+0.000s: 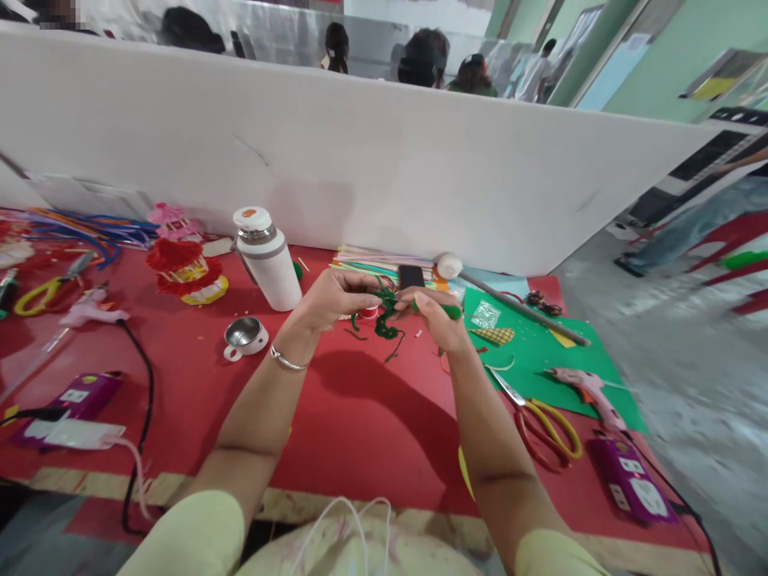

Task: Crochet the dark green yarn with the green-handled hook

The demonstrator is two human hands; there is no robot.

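Over the middle of the red table, my left hand [343, 299] pinches a small dark green crocheted yarn piece [387, 320] between thumb and fingers. Short strands and a curled edge of it hang below the fingertips. My right hand [433, 314] is closed on a crochet hook with a green handle [449, 310]. The hook's tip meets the yarn close to my left fingertips, too small to make out. Partly hidden behind the yarn is a small red-and-white round thing [368, 312]. A dark phone-like rectangle [411, 277] lies just beyond my hands.
A white thermos [268, 264] and its steel cup [245, 336] stand left. Scissors [543, 428], a pink glue gun [591, 390] and a purple power box [633, 478] lie right, near a green sheet [531, 344]. A white partition [372, 160] borders the back.
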